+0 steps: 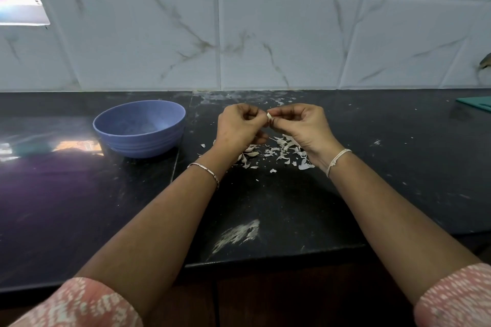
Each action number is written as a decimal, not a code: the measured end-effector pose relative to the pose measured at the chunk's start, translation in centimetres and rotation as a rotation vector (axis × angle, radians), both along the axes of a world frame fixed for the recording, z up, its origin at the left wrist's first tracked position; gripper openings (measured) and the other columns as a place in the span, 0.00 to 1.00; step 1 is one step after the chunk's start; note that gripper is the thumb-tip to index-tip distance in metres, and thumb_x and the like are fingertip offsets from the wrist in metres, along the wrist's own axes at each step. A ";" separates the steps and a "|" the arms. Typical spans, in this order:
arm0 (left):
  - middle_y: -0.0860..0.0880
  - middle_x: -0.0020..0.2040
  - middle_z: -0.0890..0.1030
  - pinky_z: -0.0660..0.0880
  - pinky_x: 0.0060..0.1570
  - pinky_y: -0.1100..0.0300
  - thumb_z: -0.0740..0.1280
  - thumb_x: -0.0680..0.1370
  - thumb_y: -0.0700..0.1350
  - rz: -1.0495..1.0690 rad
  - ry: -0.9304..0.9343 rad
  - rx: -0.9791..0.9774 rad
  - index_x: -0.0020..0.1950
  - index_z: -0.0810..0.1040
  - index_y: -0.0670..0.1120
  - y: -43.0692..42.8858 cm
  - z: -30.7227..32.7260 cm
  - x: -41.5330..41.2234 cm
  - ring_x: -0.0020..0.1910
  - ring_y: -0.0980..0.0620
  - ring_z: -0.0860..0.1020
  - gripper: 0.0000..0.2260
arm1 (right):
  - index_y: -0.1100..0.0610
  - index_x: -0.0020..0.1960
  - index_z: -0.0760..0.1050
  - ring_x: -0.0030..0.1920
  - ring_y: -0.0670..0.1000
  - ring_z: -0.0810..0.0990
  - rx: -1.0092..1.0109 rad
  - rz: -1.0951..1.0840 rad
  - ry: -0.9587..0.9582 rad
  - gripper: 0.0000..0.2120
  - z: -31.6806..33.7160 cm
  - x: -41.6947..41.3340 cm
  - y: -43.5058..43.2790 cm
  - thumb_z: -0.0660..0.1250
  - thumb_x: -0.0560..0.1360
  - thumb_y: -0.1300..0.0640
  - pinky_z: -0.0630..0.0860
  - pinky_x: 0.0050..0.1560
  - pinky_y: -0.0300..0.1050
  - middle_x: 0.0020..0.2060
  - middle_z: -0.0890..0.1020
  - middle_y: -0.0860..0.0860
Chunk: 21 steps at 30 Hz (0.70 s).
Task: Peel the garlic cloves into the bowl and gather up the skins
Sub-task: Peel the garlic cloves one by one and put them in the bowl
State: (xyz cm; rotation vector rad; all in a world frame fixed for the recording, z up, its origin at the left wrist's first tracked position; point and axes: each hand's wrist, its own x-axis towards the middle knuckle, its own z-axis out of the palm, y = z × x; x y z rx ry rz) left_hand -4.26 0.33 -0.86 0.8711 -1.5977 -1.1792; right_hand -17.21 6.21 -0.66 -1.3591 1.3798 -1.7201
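Both hands meet above the dark counter [372, 180]. The left hand [239, 125] and right hand [297, 125] have curled fingers, and their fingertips pinch one garlic clove [269, 116] between them, only its pale tip showing. Loose skins [281, 150] lie scattered at six o'clock from the clove. The blue bowl [138, 143] sits at nine o'clock, apart from the left hand.

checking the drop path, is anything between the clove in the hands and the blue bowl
Nothing visible. The garlic clove, pinched by the left hand and right hand, is right of the blue bowl; the counter between holds only tiny flecks. The garlic skins lie nearer the person, under the hands.
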 end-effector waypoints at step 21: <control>0.48 0.51 0.80 0.82 0.34 0.57 0.69 0.78 0.37 -0.087 0.035 -0.153 0.56 0.79 0.45 0.1 0.5 0.2 0.35 0.54 0.80 0.08 | 0.62 0.53 0.79 0.42 0.47 0.83 0.109 0.246 -0.454 0.10 0.7 -1.0 0.2 0.66 0.75 0.71 0.80 0.45 0.35 0.43 0.83 0.54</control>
